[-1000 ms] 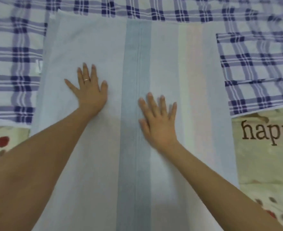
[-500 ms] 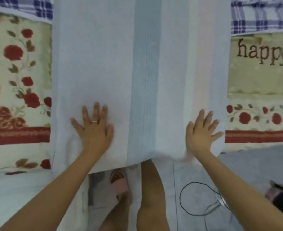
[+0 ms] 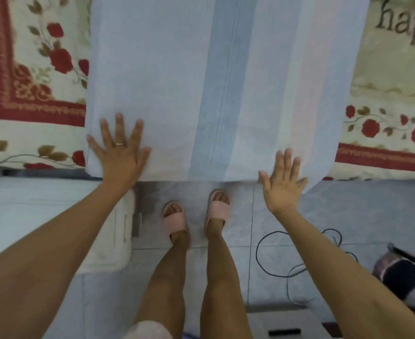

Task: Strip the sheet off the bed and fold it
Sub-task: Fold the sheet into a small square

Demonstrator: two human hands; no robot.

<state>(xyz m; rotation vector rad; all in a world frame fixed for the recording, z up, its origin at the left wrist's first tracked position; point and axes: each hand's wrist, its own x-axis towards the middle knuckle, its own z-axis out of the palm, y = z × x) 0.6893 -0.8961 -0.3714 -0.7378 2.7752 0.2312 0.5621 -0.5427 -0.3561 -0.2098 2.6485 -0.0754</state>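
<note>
Down at the bottom of the frame my feet in pink slippers (image 3: 176, 222) stand on the grey tile floor (image 3: 348, 211), with a black cable (image 3: 265, 241) looped at lower right and a white box (image 3: 54, 216) at lower left, hard against the bed. Just above them, my left hand (image 3: 120, 152) lies flat near the lower left corner of the striped sheet (image 3: 177, 81), fingers spread wide, gripping nothing. My right hand (image 3: 283, 184) is equally open at centre right, its fingertips on the sheet's near edge, where that edge hangs past the bed; whether the palm presses cloth or hovers off it I can't quite tell, as the edge is blurred there.

The sheet runs as a long folded strip from that near edge up to the top of the frame, lying over the rose-patterned bed cover (image 3: 30, 57), whose lettered panel shows at upper right.

I judge the step to be smoothing the strip before the next fold. To do it well I should sweep both palms outward with even pressure to push air and wrinkles to the sides, check that the layered long edges line up, then pinch the two near corners and carry them level towards the far end.
</note>
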